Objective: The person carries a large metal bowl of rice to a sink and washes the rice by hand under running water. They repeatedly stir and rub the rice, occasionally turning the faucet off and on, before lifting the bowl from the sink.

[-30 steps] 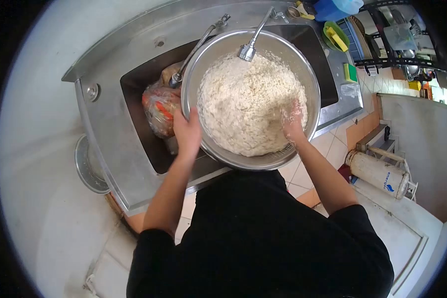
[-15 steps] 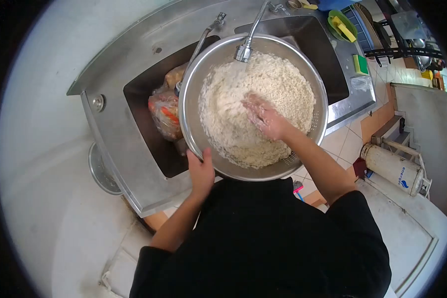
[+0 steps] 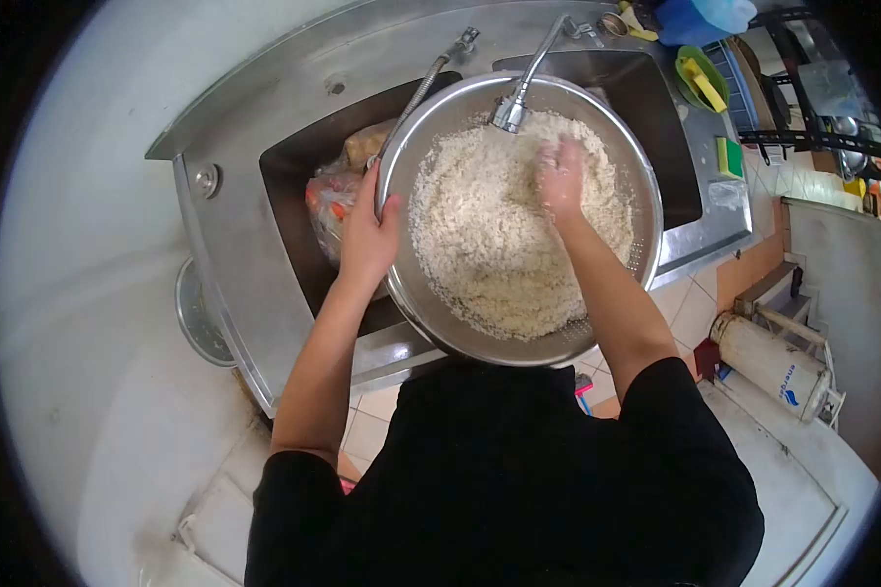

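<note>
Gripping the colander's rim, the left hand steadies white grains inside.

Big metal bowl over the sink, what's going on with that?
A person is working pale, rice-like grain in a large metal bowl with small holes in its side. Their left hand holds the rim, and their right hand is in the grain. The bowl sits over the sink, under a tap. I can't tell whether water is running.
</note>
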The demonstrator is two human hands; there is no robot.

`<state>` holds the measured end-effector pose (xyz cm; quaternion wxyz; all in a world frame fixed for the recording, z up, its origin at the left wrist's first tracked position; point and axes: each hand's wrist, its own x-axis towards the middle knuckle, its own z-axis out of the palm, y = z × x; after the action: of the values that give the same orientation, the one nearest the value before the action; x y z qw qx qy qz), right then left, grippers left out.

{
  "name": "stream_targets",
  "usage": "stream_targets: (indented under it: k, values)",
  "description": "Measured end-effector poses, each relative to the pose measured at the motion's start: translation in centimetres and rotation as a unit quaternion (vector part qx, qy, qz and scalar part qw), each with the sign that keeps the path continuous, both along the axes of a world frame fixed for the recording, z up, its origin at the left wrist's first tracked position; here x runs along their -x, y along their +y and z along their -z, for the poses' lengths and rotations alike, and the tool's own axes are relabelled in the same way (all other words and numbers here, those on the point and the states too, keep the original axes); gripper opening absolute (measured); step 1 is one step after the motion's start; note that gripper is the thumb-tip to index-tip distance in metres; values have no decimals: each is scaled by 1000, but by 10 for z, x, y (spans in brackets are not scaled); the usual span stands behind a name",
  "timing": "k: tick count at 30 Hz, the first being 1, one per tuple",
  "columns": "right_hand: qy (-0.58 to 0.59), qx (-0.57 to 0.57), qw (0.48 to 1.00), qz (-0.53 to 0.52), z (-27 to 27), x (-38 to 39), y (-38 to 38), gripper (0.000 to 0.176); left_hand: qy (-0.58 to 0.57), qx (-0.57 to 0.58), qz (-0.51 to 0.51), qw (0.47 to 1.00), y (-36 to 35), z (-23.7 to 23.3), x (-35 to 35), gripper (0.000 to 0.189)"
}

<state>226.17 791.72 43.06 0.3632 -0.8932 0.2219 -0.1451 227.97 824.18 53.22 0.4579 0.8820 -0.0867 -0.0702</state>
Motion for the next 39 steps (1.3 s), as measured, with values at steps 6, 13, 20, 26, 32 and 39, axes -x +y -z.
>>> stream_targets:
  k: [6,13,20,26,32,39]
  values:
    - [240,-18,902,-357,-52,-9,75,60,26,57,-48,997,-1,0,10,52]
    - [180,59,963,-191,-74,78,17,57,51,95,-80,991,1,5,27,52]
    - [91,50,990,97,-18,8,13,52,48,129,-90,986,-3,0,28,52]
    - [223,-173,939,-195,-16,-21,63,60,13,105,-79,991,-8,-2,30,52]
    - [290,-12,866,-407,-94,47,44,64,24,183,-138,973,-7,14,52,49]
    - [127,178,976,-20,-30,138,-16,62,50,146,-196,968,-22,-11,100,58]
